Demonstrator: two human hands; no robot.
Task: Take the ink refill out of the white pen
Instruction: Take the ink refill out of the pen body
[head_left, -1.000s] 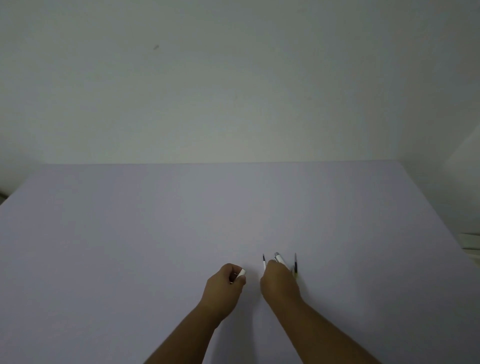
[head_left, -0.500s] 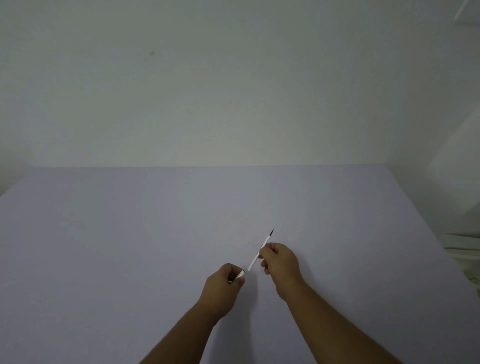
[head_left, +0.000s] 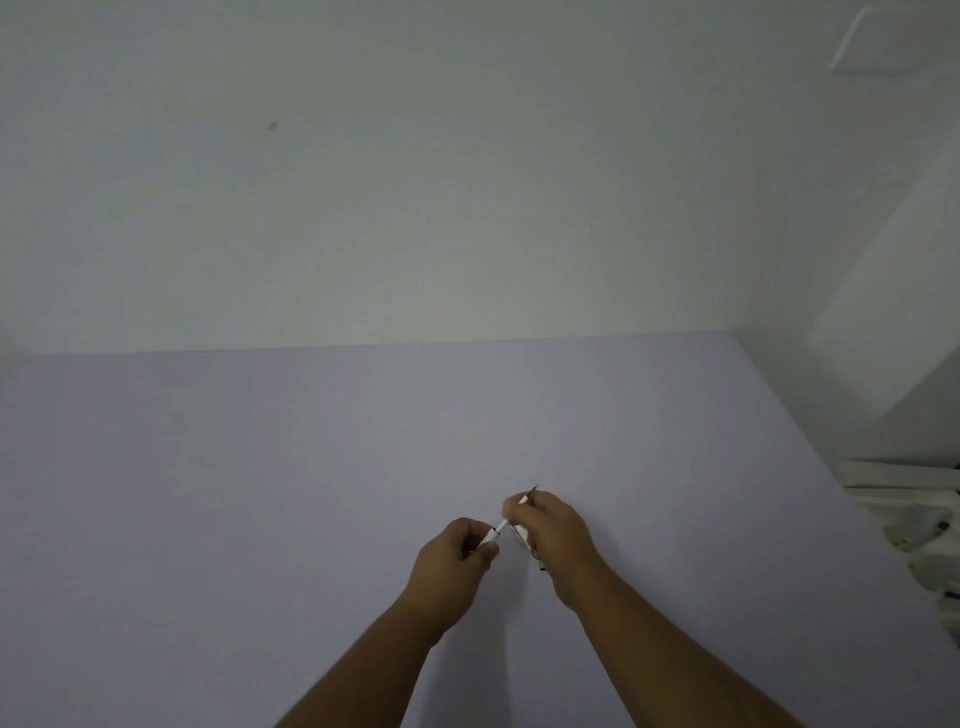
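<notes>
Your left hand (head_left: 457, 558) is curled into a loose fist just above the pale lilac desk (head_left: 260, 493), its grip pinching the white pen (head_left: 488, 538) barrel, of which only a short stub shows between thumb and forefinger. A thin white ink refill (head_left: 503, 526) runs up and to the right out of that stub, spanning the small gap between your hands, and it goes straight into your right hand (head_left: 558, 535). Your right grip is pressed together on the refill, fingertips (head_left: 514, 506) closed around it, and the refill's dark tip (head_left: 533, 489) pokes out beyond them, pointing away from you and to the right. So the refill is still partly inside the barrel, held at both ends, tilted along a diagonal, and off the desk surface. Something else small and pale sits tucked under your right palm, with a tiny dark end (head_left: 543, 569) showing just below the heel of the hand; it is too hidden to tell what it is. Both forearms come in from the lower edge of the view and angle toward each other. The desk meets a plain white wall (head_left: 467, 182) at the back, and some pale clutter (head_left: 919, 525) lies off the right edge of the desk, too blurred to name.
</notes>
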